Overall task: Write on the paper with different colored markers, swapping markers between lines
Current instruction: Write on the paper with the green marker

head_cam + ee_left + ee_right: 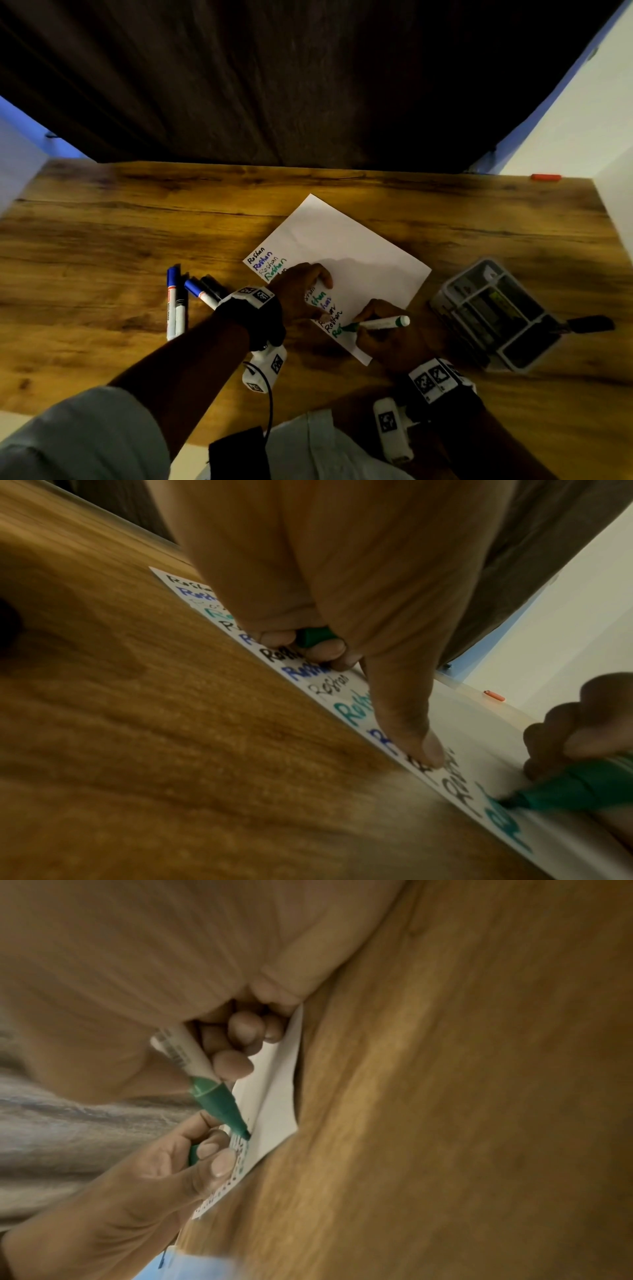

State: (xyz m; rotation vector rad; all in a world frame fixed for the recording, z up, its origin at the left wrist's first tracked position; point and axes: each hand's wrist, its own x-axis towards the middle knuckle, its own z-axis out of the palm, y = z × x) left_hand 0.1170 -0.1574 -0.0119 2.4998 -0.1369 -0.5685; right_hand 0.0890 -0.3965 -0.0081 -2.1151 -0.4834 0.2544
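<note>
A white paper (pixel 346 240) lies tilted on the wooden table (pixel 137 233), with several lines of the same word in black, blue and green down its left edge. My right hand (pixel 368 330) grips a green marker (pixel 380 323), uncapped, its tip touching the paper at the start of a green line. In the right wrist view the green marker (pixel 209 1085) points down at the paper (pixel 274 1110). My left hand (pixel 313 296) rests on the paper above that line. Its curled fingers hold the green cap (pixel 313 637) and the thumb (pixel 407 723) presses the sheet.
Three capped markers, two blue (pixel 173 301) (pixel 200 293) and one black (pixel 214 286), lie left of my left wrist. A grey compartment tray (pixel 496 315) stands right of the paper. A small orange object (pixel 545 177) sits at the table's far right edge. A dark curtain hangs behind.
</note>
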